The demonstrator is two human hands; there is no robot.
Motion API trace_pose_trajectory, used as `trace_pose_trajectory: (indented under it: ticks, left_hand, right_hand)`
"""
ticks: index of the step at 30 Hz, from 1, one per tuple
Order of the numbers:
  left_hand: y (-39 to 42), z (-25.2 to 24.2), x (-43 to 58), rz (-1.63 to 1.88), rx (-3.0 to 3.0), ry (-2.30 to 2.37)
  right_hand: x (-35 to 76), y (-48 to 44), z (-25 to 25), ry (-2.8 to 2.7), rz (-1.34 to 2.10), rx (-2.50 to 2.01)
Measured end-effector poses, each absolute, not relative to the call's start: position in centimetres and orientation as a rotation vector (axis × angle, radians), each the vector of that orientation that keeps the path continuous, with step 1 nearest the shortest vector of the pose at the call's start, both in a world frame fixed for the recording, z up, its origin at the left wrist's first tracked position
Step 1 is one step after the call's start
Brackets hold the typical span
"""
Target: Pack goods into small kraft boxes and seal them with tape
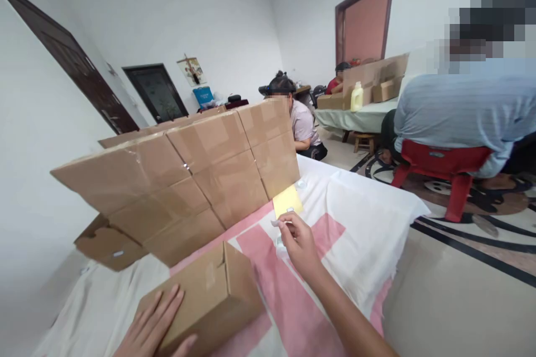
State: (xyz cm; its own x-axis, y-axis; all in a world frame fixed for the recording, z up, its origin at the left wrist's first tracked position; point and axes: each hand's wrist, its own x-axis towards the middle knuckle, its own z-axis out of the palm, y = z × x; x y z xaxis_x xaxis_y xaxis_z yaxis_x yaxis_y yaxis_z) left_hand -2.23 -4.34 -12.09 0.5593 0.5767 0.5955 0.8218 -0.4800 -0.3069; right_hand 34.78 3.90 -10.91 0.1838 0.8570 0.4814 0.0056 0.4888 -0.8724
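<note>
My left hand (154,321) lies with its fingers stretched out over the top of a closed brown cardboard box (201,284), its thumb along the near side. A short piece of clear tape shows on the box's top, close to its right edge. My right hand (298,242) is raised to the right of the box, pinching a small pale strip (275,223) between thumb and forefinger. Beyond it lies a yellow sheet (287,201) with a small whitish piece on it. A small clear object (280,244) is partly hidden behind my right hand.
A tall taped cardboard partition (218,162) stands across the table's far side. Behind its left end sits an open cardboard box (113,245). A white and pink cloth (355,201) covers the table. One person sits behind the partition, another on a red chair (444,159) at right.
</note>
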Motion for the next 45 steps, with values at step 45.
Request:
trace_pose_trajectory:
  ticks: [45]
  left_hand:
    - [-6.2, -10.4, 1.5, -0.710, -2.348, -1.470]
  right_hand:
    - [27.1, -2.7, -16.4, -1.111, 1.027, -0.992]
